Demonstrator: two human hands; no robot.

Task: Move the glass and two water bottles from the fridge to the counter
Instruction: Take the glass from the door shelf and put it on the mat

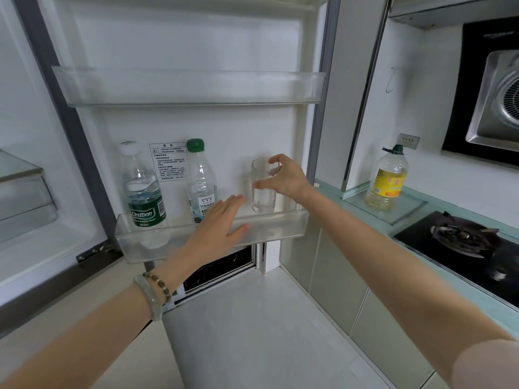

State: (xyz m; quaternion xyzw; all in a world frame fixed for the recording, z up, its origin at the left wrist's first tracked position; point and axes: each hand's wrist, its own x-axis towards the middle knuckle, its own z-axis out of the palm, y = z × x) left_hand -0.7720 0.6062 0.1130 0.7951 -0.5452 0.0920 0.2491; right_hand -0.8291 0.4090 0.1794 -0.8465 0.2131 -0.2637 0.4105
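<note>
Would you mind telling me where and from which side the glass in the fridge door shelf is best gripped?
Grip the glass around its upper half, coming from the right, as the right hand is placed. It stands upright with its base behind the door shelf's rail, so only the upper wall is free. The green-capped bottle and the left hand crowd its left.

Jade bangle point(148, 299) and beaded bracelet point(158, 284) on left wrist.

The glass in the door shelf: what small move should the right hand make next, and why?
Probably close the right hand around the glass and lift it straight up. The fingers are open around its upper part, seemingly not yet gripping, and it stands upright behind the door shelf rail, so it must clear that rail before moving to the counter.
</note>
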